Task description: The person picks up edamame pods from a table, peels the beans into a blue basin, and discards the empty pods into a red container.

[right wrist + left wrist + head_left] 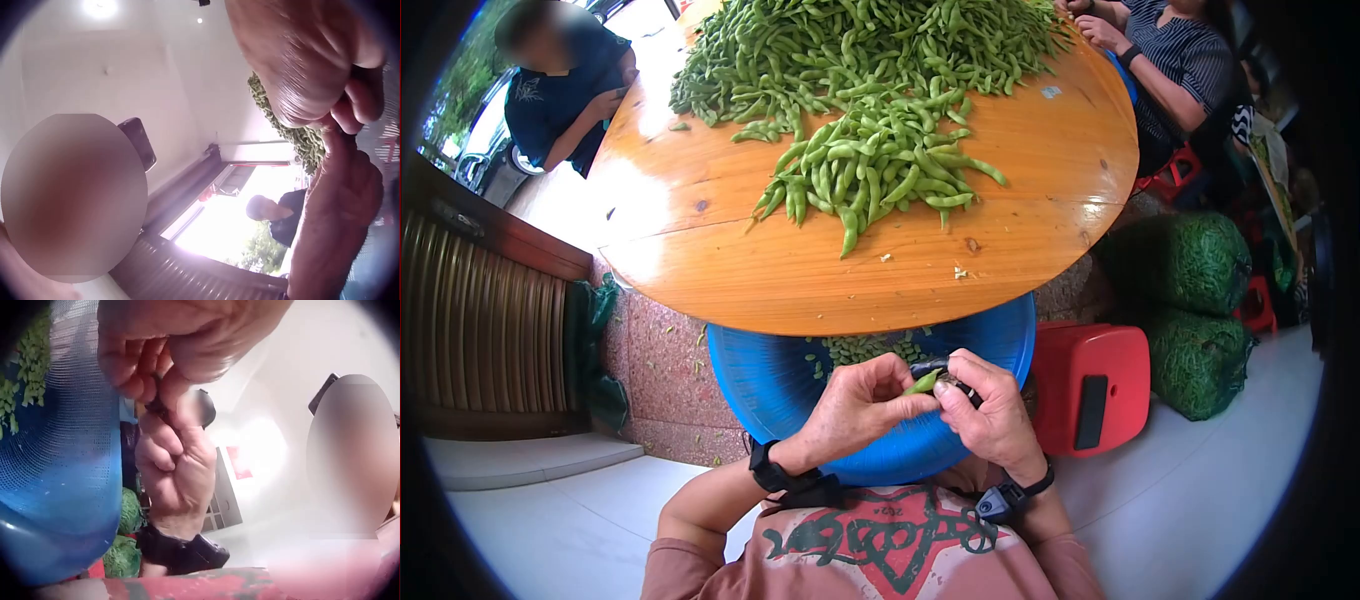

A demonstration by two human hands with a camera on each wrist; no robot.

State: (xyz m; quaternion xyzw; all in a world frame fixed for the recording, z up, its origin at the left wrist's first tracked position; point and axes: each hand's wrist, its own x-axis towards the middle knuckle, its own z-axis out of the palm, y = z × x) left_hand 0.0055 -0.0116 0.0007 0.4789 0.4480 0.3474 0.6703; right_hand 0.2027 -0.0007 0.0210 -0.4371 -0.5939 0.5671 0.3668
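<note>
Over a blue basket (745,390) both hands meet in the head view around one green soybean pod (922,383). My left hand (860,405) pinches the pod between thumb and fingers from the left. From the right, my right hand (992,412) grips its other end, the thumb on the pod. Something dark shows along the right fingers; I cannot tell what it is. Loose shelled beans (865,350) lie in the basket below the hands. In the left wrist view, the left hand (200,337) and right hand (178,456) touch at the fingertips.
A large heap of soybean pods (870,50) covers the back of the wooden table (750,270), with a smaller pile (870,165) nearer. A red stool (1065,390) and stacked net sacks (1195,365) stand at right. Two other people (565,90) are beside the table.
</note>
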